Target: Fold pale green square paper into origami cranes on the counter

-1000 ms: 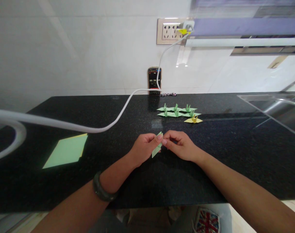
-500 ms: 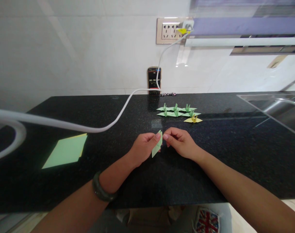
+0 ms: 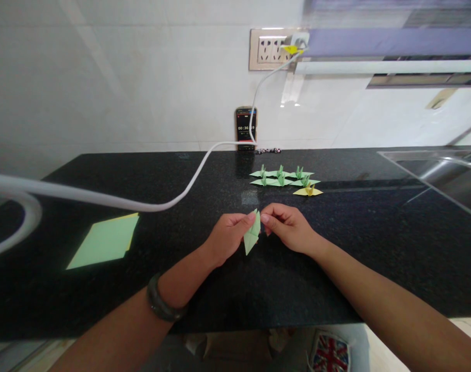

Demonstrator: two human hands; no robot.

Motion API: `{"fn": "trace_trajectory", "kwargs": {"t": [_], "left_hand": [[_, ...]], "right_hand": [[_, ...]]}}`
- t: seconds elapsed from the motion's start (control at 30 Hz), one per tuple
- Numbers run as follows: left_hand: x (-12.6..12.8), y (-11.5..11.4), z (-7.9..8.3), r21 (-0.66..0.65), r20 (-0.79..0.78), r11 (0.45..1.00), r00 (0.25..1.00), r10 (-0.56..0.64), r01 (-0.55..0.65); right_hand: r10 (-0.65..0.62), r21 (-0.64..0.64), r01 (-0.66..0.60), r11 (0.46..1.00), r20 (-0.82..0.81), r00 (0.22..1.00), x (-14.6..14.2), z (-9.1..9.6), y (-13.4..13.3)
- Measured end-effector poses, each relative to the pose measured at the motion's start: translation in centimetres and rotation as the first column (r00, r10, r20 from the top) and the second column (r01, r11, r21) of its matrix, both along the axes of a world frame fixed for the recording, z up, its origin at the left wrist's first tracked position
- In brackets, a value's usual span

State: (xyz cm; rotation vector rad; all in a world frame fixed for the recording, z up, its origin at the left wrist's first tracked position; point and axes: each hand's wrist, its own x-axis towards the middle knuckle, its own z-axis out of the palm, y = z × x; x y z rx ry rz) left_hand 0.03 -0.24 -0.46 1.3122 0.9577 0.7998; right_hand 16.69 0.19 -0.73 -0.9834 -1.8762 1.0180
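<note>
Partway through folding

At left on the countertop (image 3: 278,294), shows flat sheets (image 3: 104,241), seemingly left to fold. At mid-frame, pinches a part-folded green piece (image 3: 252,238) in the left hand (image 3: 228,238) and presses right hand (image 3: 288,228) thumb to finger just beside it. Right of centre, counts six green cranes (image 3: 281,181) and one yellow crane (image 3: 307,192), apparently finished.

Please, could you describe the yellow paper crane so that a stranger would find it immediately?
On the black counter, look just beyond the right hand. Two rows of green paper cranes stand there, and the yellow crane sits in front of their right end. It is the only yellow one; the other six are green.
</note>
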Motion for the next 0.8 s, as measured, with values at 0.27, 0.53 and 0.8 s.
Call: {"fn": "trace_trajectory", "kwargs": {"t": [0.27, 0.53, 0.8], "left_hand": [[0.01, -0.11, 0.06, -0.001, 0.023, 1.000, 1.000, -0.006, 0.006], [0.03, -0.06, -0.04, 0.008, 0.004, 1.000, 1.000, 0.012, -0.012], [0.06, -0.14, 0.10, -0.007, 0.017, 1.000, 1.000, 0.000, 0.000]], "right_hand": [[0.020, -0.015, -0.020, 1.000, -0.015, 1.000, 0.06, -0.03, 0.04], [0.019, -0.020, -0.020, 1.000, -0.034, 0.999, -0.02, 0.08, -0.03], [0.019, -0.001, -0.019, 1.000, -0.003, 1.000, 0.03, 0.10, -0.05]]}}
